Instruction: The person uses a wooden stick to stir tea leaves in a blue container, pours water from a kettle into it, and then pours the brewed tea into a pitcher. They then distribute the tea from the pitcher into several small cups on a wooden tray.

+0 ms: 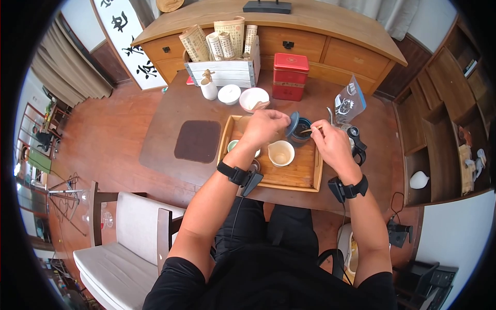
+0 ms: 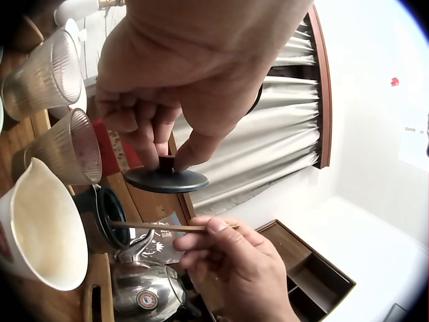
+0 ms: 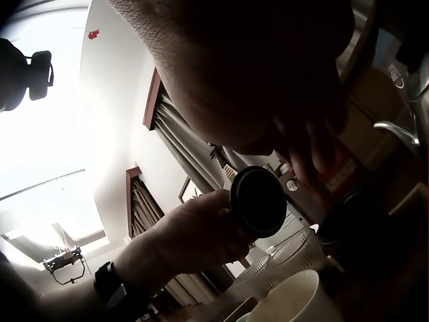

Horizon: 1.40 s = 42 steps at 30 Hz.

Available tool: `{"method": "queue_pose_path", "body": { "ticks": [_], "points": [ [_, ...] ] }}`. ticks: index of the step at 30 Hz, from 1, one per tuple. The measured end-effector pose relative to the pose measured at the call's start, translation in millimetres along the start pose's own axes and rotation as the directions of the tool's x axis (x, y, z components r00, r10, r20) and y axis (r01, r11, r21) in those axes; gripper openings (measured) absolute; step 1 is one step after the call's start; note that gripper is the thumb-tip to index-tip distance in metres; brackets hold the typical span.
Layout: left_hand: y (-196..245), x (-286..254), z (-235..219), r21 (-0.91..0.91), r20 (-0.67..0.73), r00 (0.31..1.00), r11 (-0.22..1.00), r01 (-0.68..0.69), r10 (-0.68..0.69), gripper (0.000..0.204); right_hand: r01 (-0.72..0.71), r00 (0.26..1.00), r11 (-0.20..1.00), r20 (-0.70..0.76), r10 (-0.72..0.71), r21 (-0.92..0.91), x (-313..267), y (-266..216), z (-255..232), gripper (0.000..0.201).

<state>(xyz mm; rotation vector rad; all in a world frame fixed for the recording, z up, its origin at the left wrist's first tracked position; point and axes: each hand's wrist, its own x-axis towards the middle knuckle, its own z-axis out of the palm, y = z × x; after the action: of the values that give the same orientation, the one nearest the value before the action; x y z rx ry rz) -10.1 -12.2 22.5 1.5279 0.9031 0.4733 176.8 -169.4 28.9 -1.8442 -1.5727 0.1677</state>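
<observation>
My left hand (image 1: 266,126) pinches the knob of a dark blue round lid (image 2: 167,181), tilted beside the mouth of a blue pot (image 1: 301,135). A thin wooden stick (image 2: 161,227) is pinched in my right hand (image 1: 333,147); its far end reaches into the pot, where dark contents show. Pot and stick stand over the right part of a wooden tray (image 1: 294,180). In front of the pot is a white spouted pitcher (image 1: 281,154). Ribbed clear glasses (image 2: 70,151) stand near it in the left wrist view. The right wrist view is dark; the lid's underside (image 3: 258,202) faces it.
Right of the tray stand a metal kettle (image 2: 144,292) and a clear plastic bag (image 1: 350,105). Behind are a red tin (image 1: 289,77), white bowls (image 1: 229,94), a small white vase (image 1: 208,90) and a white crate (image 1: 222,73) of paper rolls. A dark mat (image 1: 197,141) lies left.
</observation>
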Motion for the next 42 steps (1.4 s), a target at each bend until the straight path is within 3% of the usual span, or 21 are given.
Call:
{"method": "queue_pose_path", "body": {
  "ticks": [5, 12, 20, 27, 29, 33, 42],
  "points": [
    [1, -2, 1, 0.037, -0.005, 1.000, 0.999, -0.025, 0.025, 0.027, 0.068, 0.983, 0.997, -0.174, -0.063, 0.023, 4, -7, 0, 0.020],
    [1, -3, -2, 0.003, 0.005, 1.000, 1.000, -0.006, 0.006, 0.027, 0.003, 0.999, 1.000, -0.054, -0.004, -0.019, -2, 11, 11, 0.022],
    [2, -4, -2, 0.001, -0.006, 1.000, 1.000, 0.000, 0.000, 0.028, 0.032, 0.983, 0.991, -0.182, -0.009, 0.126, 2, -1, 5, 0.019],
    [-5, 0, -5, -0.002, 0.004, 1.000, 1.000, -0.021, 0.021, 0.027, 0.029, 0.993, 0.994, -0.116, -0.016, 0.108, -7, 8, 12, 0.019],
    [-4, -1, -5, -0.012, 0.005, 1.000, 1.000, -0.029, 0.029, 0.027, -0.030, 0.987, 0.986, -0.152, 0.055, 0.163, -9, -4, -3, 0.019],
    [3, -6, -2, -0.008, -0.001, 1.000, 1.000, -0.017, 0.017, 0.027, -0.043, 0.968, 0.985, -0.235, 0.082, 0.167, -7, -4, -15, 0.019],
    [-8, 2, 0, 0.004, 0.016, 0.998, 0.999, -0.053, 0.053, 0.027, -0.110, 0.967, 0.990, -0.219, 0.128, 0.093, -18, 1, -11, 0.019]
  ]
}}
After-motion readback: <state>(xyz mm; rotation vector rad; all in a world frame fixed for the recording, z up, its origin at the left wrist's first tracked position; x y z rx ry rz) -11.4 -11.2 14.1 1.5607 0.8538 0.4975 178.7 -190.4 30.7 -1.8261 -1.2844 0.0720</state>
